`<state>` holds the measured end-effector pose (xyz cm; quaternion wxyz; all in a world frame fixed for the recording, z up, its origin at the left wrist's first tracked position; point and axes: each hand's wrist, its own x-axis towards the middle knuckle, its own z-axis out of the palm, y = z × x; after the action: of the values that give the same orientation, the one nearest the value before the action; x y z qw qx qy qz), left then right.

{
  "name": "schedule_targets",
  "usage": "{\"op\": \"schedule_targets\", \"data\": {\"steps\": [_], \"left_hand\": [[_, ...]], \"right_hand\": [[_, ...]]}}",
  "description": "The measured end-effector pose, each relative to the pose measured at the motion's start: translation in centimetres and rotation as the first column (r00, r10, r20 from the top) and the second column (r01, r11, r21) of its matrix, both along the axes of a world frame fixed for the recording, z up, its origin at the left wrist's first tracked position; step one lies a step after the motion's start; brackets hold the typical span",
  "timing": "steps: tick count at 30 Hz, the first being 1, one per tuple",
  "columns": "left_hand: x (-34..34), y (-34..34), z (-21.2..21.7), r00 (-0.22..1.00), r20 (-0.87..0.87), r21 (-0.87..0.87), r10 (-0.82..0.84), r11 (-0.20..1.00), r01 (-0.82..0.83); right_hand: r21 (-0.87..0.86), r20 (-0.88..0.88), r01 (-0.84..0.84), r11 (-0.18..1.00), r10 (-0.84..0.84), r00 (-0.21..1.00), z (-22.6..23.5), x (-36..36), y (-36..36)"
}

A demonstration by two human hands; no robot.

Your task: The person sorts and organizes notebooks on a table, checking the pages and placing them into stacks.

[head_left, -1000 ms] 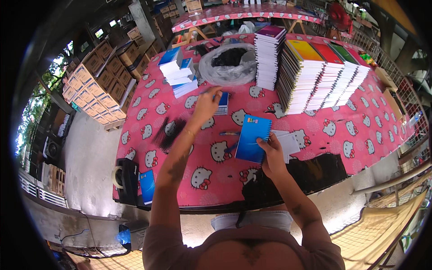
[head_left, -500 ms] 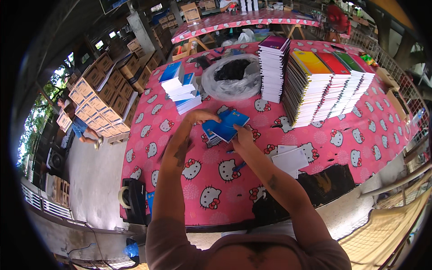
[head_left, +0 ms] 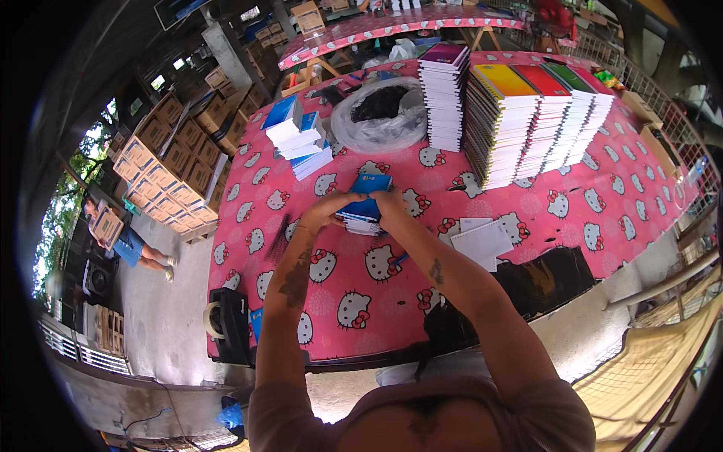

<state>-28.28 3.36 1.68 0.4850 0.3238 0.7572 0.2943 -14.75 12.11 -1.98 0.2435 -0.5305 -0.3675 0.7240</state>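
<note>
Over the middle of the pink table [head_left: 339,335], both hands grip a small stack of blue spiral notebooks [head_left: 370,183] from its two sides. My left hand [head_left: 329,209] is closed on the left edge, and my right hand [head_left: 391,209] holds the right edge. The thumbs meet on the top cover; white page edges show below them. Just beyond and to the left, more blue notebooks [head_left: 282,111] stand in uneven piles. A blue pen [head_left: 399,261] lies close to my right forearm, and loose white sheets [head_left: 486,242] rest to its right.
Tall stacks of purple notebooks [head_left: 443,102], yellow notebooks [head_left: 503,113] and red notebooks [head_left: 544,80] stand behind. A clear plastic bundle [head_left: 343,124] lies beside them. A black tape dispenser [head_left: 228,328] sits at the near left corner. At left, a person carries a carton [head_left: 108,227] near stacked boxes [head_left: 162,162].
The blue notebooks, earlier fanned and tilted, are now squared together between my hands and slightly lower left. The person at left has turned and stepped with the carton.
</note>
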Motion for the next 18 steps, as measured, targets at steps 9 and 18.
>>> {"op": "schedule_targets", "data": {"steps": [9, 18], "left_hand": [[3.1, -3.4, 0.7, 0.963, 0.266, 0.25, 0.042, 0.962, -0.111], [15.6, -11.5, 6.3, 0.932, 0.335, 0.594, -0.14, 0.799, -0.094]], "right_hand": [[0.099, -0.249, -0.071, 0.993, 0.094, 0.964, -0.8, 0.0, 0.2], [0.463, -0.612, 0.029, 0.886, 0.296, 0.733, 7.0, 17.8, -9.4]]}}
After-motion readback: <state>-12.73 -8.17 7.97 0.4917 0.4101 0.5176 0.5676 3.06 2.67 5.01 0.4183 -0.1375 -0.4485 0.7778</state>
